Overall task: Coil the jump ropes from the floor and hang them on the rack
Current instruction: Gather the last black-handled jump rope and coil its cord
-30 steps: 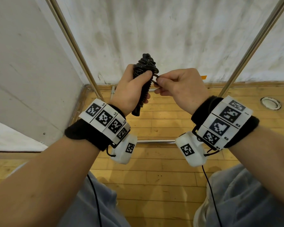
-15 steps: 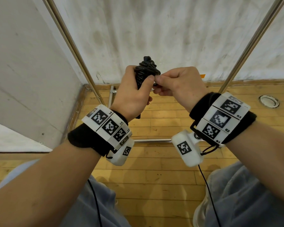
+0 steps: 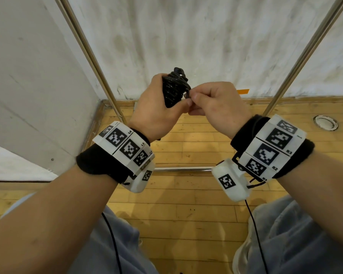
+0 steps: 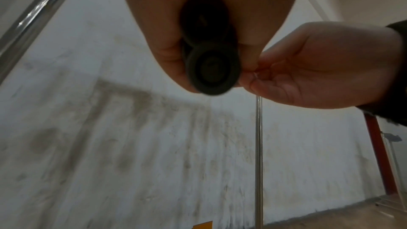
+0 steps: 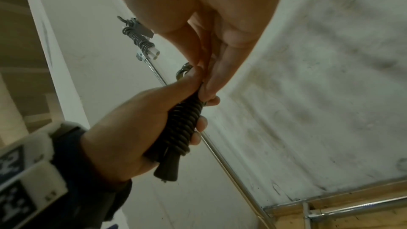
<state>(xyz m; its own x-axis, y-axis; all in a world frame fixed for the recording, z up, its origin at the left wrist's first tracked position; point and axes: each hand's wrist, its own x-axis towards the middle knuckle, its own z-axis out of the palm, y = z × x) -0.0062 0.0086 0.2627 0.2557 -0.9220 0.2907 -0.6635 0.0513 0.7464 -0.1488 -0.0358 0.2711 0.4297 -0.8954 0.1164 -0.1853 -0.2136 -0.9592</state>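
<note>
A black jump rope (image 3: 174, 87) is wound in tight coils round its two handles, forming an upright bundle (image 5: 184, 126). My left hand (image 3: 156, 113) grips the bundle around its middle, at chest height in front of the wall. The round handle butts (image 4: 212, 69) point down at the left wrist camera. My right hand (image 3: 212, 103) pinches a strand of the rope at the bundle's upper right side, thumb and forefinger pressed together (image 5: 204, 83). Another coiled rope (image 5: 137, 38) hangs high on the rack.
The rack's steel poles (image 3: 91, 54) (image 3: 305, 54) slant up on either side of my hands, with a low crossbar (image 3: 183, 168) on the wooden floor. White walls (image 3: 206, 36) close the corner. A round floor fitting (image 3: 325, 122) lies at the right.
Both hands rose a little with the bundle. The left thumb shifted lower on the coils, and the right fingers stayed pinched at the rope's upper end.
</note>
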